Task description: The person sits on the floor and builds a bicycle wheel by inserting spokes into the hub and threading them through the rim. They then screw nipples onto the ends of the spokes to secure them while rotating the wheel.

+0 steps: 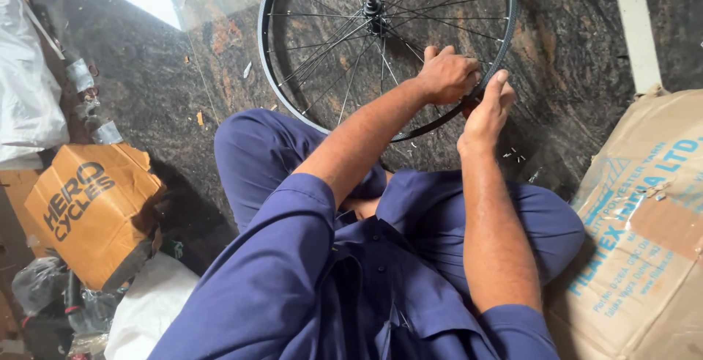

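both hands meet at the wheel's (381, 45) four o'clock rim: left hand (448, 74) clasps the rim, right hand (489, 107) pinches something small there, too hidden to name. this looks like spoke fitting; the next move needs steady, fine fingerwork. the wheel lies on the floor (571, 60).

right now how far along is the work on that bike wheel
Done: many spokes already run from the hub to the black rim of the wheel. In hand: the left hand and right hand meet at the rim's lower right edge, apparently on one spoke end. Left: small loose metal parts lie on the floor.
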